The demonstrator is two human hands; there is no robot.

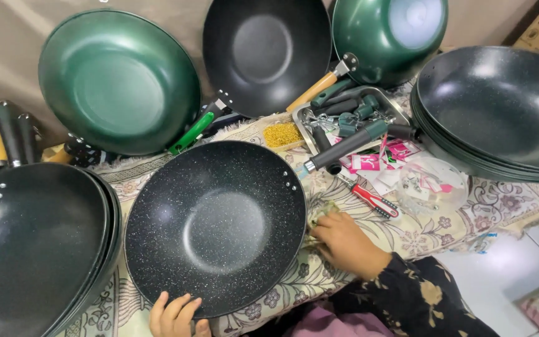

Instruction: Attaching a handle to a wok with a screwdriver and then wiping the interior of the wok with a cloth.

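speckled wok [215, 226] sits between both hands, near edge of the patterned cloth [419, 231]

left hand [176, 315] curls over the wok's near rim; right hand [343, 242] rests just beside its right rim, fingers bent on a small item i can't make out. handle mount with rivets points far-right, toward the loose black handle [350, 145], closer to right hand

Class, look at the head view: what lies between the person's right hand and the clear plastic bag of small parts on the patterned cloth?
In the head view, a red-handled screwdriver lies on the patterned cloth, between the right hand and the clear plastic bag.
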